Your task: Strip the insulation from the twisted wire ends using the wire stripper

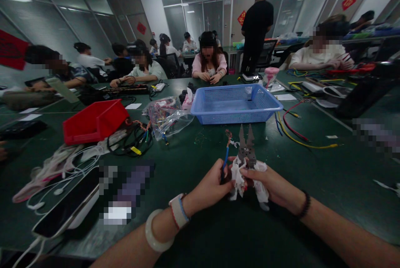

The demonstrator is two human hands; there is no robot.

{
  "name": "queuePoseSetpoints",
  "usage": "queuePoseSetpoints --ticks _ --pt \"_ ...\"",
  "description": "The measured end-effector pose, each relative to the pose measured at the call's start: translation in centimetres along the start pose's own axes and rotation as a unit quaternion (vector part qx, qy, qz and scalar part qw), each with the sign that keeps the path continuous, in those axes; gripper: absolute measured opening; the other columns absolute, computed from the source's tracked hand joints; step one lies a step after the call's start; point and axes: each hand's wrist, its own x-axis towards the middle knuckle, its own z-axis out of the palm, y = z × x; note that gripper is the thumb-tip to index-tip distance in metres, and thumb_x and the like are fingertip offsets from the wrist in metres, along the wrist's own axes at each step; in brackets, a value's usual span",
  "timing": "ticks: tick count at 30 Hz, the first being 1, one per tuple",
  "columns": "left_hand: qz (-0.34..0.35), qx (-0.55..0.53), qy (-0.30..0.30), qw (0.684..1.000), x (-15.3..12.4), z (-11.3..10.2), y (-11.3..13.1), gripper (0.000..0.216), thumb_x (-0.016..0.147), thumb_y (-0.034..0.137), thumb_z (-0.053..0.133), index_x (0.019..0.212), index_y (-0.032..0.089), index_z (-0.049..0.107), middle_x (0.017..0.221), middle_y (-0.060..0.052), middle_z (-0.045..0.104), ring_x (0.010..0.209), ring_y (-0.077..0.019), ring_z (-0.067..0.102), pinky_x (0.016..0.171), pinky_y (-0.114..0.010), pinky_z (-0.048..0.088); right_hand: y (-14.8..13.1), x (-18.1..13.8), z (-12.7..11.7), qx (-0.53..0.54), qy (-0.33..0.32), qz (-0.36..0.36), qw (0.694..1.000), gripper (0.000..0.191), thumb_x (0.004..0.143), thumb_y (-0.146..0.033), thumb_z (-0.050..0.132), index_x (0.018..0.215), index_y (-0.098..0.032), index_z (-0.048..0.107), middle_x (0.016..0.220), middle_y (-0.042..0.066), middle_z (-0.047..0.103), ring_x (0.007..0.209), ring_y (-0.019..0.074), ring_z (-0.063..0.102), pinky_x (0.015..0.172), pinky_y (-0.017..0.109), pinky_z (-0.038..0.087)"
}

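Note:
My left hand [212, 184] pinches a short blue wire [225, 160] whose bare copper end [228, 136] points up. My right hand [268, 184] grips a pair of grey wire strippers [246, 145] by handles wrapped in white tissue [239, 178], jaws pointing upward and apart. The wire's tip stands just left of the stripper jaws, not between them. Both hands hover low over the dark green table [187, 164], close together.
A blue mesh basket [236, 103] sits beyond my hands. A clear bag of coloured wires [165, 116], a red bin [95, 121], black cables and white earphones [62, 172] lie left. Yellow and red wires [296, 134] trail right. Several people sit around the tables.

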Motion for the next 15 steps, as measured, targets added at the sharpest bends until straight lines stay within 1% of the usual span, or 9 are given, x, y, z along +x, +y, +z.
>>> queuePoseSetpoints --ticks 2,4,6,9,11,15 --pt "0.003 0.037 0.021 0.999 -0.18 0.14 -0.03 0.028 0.078 0.02 0.065 0.083 0.02 0.038 0.076 0.005 0.042 0.068 -0.0095 0.042 0.062 -0.021 0.036 0.07 0.08 0.22 0.008 0.014 0.003 1.0 0.048 0.072 -0.032 0.074 0.118 -0.02 0.062 0.099 0.005 0.07 0.068 0.0128 0.065 0.066 0.025 0.056" --pt "0.012 0.057 0.03 0.998 -0.34 0.39 0.07 0.026 0.079 0.02 0.063 0.083 0.021 0.037 0.076 0.005 0.041 0.067 -0.0093 0.041 0.061 -0.021 0.036 0.2 0.17 0.23 0.014 0.011 0.008 1.0 0.048 0.072 -0.034 0.074 0.117 -0.02 0.063 0.097 0.005 0.071 0.069 0.0135 0.066 0.065 0.025 0.056" --pt "0.017 0.055 0.033 0.998 -0.47 0.64 0.2 0.026 0.08 0.021 0.062 0.084 0.021 0.036 0.077 0.005 0.042 0.067 -0.0095 0.041 0.061 -0.021 0.037 0.39 0.27 0.07 0.019 0.004 0.013 1.0 0.045 0.072 -0.033 0.074 0.113 -0.019 0.064 0.094 0.005 0.071 0.07 0.0134 0.066 0.065 0.025 0.056" --pt "0.005 0.041 0.037 0.998 -0.54 0.81 0.24 0.028 0.079 0.022 0.063 0.083 0.021 0.035 0.077 0.005 0.043 0.067 -0.0097 0.041 0.06 -0.021 0.036 0.66 0.42 -0.28 0.023 0.004 0.019 1.0 0.038 0.071 -0.028 0.076 0.107 -0.017 0.066 0.088 0.004 0.071 0.064 0.0103 0.063 0.061 0.022 0.055" --pt "-0.004 0.036 0.041 0.998 -0.54 0.76 0.12 0.029 0.078 0.022 0.064 0.081 0.021 0.035 0.076 0.005 0.043 0.067 -0.0097 0.042 0.06 -0.021 0.036 0.77 0.5 -0.44 0.024 0.008 0.027 0.999 0.037 0.071 -0.025 0.075 0.106 -0.016 0.066 0.086 0.004 0.07 0.062 0.0095 0.062 0.058 0.021 0.055" --pt "-0.011 0.019 0.048 0.999 -0.43 0.57 -0.08 0.03 0.077 0.022 0.064 0.08 0.021 0.034 0.077 0.004 0.044 0.07 -0.0104 0.045 0.063 -0.022 0.037 0.86 0.5 -0.4 0.017 0.02 0.032 0.999 0.039 0.073 -0.029 0.074 0.108 -0.017 0.065 0.087 0.004 0.07 0.061 0.0099 0.061 0.052 0.02 0.053"
